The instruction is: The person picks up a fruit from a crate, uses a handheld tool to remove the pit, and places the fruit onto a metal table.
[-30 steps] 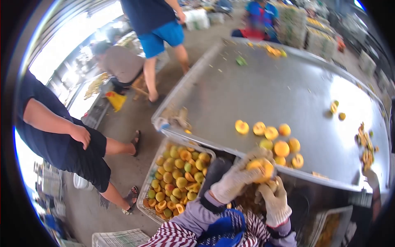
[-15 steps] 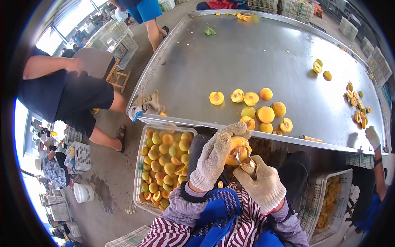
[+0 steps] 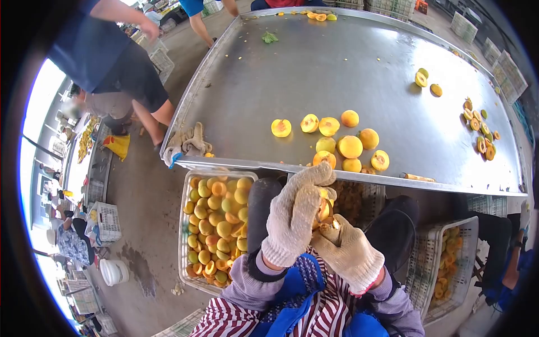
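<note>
Head view: my gloved left hand (image 3: 292,216) is closed around a yellow fruit (image 3: 324,209), fingers curled over it. Held fruit sits just short of the table edge, between both hands. My gloved right hand (image 3: 348,253) is at its 5 o'clock, fingers bent in against it; can't tell how far closed or what it has hold of. From the held fruit: loose fruits (image 3: 350,147) on metal table (image 3: 292,73) at 1 o'clock, fruit-filled crate (image 3: 182,236) at 9, gloves (image 3: 195,141) at 10, brown stick (image 3: 418,177) at 2, second crate (image 3: 425,264) at 4.
</note>
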The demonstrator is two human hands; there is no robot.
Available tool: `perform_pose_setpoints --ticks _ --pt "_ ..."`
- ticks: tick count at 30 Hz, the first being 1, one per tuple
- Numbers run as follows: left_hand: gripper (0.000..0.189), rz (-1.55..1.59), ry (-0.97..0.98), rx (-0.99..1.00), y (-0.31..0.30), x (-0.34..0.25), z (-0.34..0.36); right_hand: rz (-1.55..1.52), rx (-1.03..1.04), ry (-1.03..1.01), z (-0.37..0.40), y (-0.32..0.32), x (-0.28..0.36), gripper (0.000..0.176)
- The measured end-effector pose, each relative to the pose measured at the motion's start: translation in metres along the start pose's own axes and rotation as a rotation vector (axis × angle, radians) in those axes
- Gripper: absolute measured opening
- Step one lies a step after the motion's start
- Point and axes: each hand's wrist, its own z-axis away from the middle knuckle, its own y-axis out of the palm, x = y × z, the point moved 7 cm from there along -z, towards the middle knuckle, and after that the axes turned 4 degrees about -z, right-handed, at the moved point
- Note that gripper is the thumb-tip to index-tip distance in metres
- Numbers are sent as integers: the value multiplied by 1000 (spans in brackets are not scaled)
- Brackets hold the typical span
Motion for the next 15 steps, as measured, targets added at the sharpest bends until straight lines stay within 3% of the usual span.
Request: perform_pose_setpoints --ticks 2,3,5,8,12,15 --pt "40 -269 225 -12 0 -7 1 -163 21 129 1 1 -11 27" --pt "40 -269 221 -6 1 -16 1 -180 40 167 1 1 -10 26" --pt "39 54 -200 64 6 -12 -3 -195 57 206 3 1 -10 25" --pt "41 103 -74 58 12 -13 -3 -204 6 89 5 -4 2 24" --pt "48 351 -78 64 16 -7 1 -74 -94 1 8 -14 12 24" --pt "48 273 43 81 14 -2 5 31 -169 -86 10 -15 16 25"
